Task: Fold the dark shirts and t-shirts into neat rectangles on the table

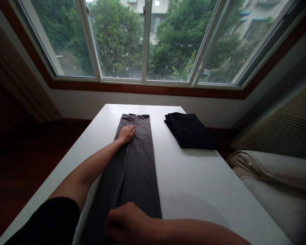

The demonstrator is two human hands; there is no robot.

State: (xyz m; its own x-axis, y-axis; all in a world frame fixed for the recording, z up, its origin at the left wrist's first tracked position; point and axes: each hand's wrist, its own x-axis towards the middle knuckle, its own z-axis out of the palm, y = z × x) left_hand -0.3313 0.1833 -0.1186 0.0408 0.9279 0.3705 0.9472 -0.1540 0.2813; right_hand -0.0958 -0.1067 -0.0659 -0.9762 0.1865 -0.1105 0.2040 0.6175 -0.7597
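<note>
Dark grey trousers [141, 160] lie lengthwise on the white table [183, 183], the waist end toward the window and the legs running toward me. My left hand [126, 133] rests on the upper part of the trousers, its fingers bent against the cloth near the middle crease; whether it pinches any fabric is unclear. Over the near part of the legs is my right hand [127, 221], its fingers curled under and in shadow, so what they hold, if anything, is hidden. To the right lies a folded black garment [190, 131].
Beyond the table's far edge stands a wall with a wide window [145, 41]. Rolled pale bedding [277, 170] is at the right, beside a slatted panel [283, 132]. A curtain [22, 75] hangs at the left above dark red flooring.
</note>
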